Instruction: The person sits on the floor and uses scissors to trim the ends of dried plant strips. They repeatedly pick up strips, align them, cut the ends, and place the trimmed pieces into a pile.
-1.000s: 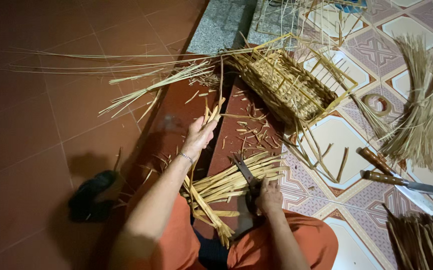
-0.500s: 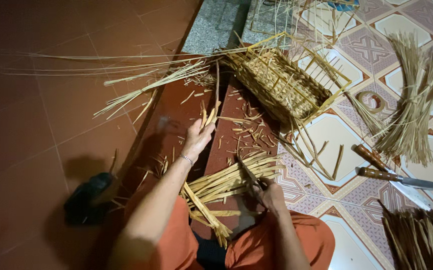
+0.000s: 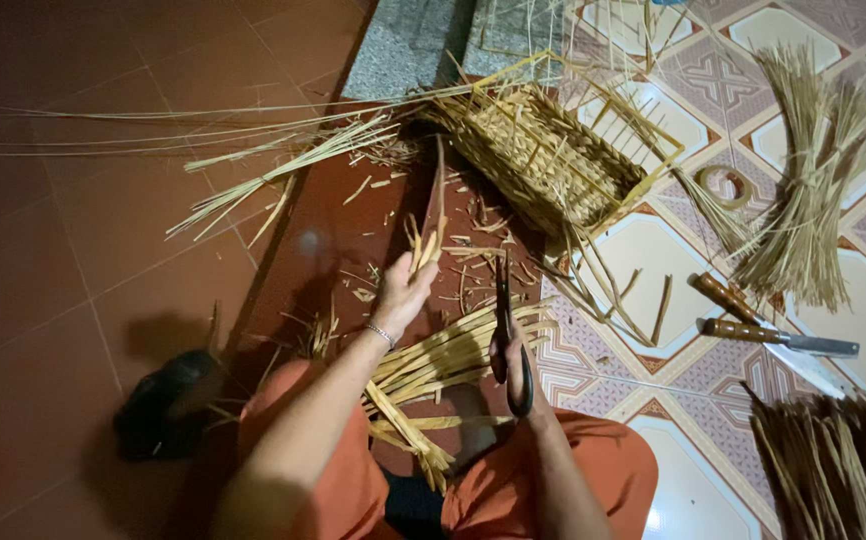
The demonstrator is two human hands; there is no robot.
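Bamboo strips [image 3: 423,250] stand up out of the left hand [image 3: 403,295], fingers closed round a short bunch of them, just above the dark red floor tiles [image 3: 103,230]. Right hand [image 3: 515,355] is wrapped round the handles of black scissors [image 3: 505,320], blades pointing up and away from the body. Between the two hands, a flat sheaf of split strips [image 3: 453,355] lies across the lap, over orange trousers [image 3: 613,470]. Ahead sits a half-woven basket [image 3: 543,160], loose stakes sticking out of its rim, offcuts scattered on the floor around it. Long thin splints [image 3: 193,130] fan out left across the red tiles. To the right the floor changes to patterned pale tiles [image 3: 653,250], where two wooden-handled knives [image 3: 763,330] lie side by side near a standing bundle of strips [image 3: 803,200]. Lighting is dim, with the left side in shadow.
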